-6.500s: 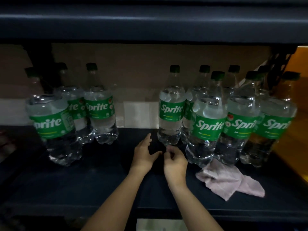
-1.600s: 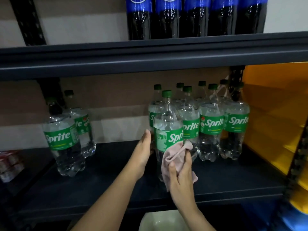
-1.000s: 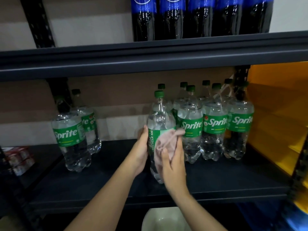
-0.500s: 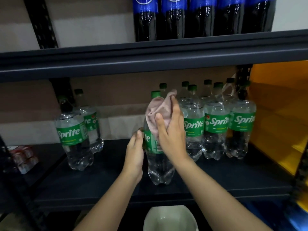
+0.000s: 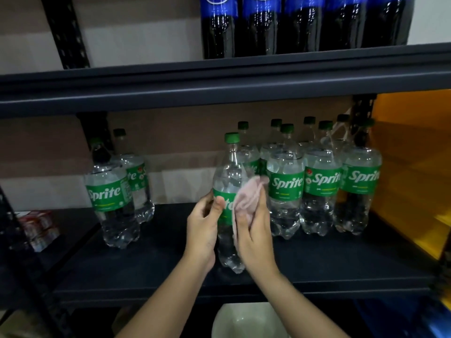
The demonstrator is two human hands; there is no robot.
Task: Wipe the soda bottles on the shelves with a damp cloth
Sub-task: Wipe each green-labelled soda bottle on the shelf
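The left hand point(image 5: 203, 228) fingers are wrapping the label band of a Sprite bottle point(image 5: 229, 191), while the right hand point(image 5: 253, 230) fingers are pressing a pink cloth point(image 5: 247, 196) against its right side. The bottle is standing near the shelf point(image 5: 341, 264) front edge, just ahead of the bottle cluster point(image 5: 322, 181); bare shelf is lying open to its left.

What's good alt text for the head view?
Left hand grips a Sprite bottle on a dark shelf while the right hand presses a pink cloth against its label. More Sprite bottles stand either side.
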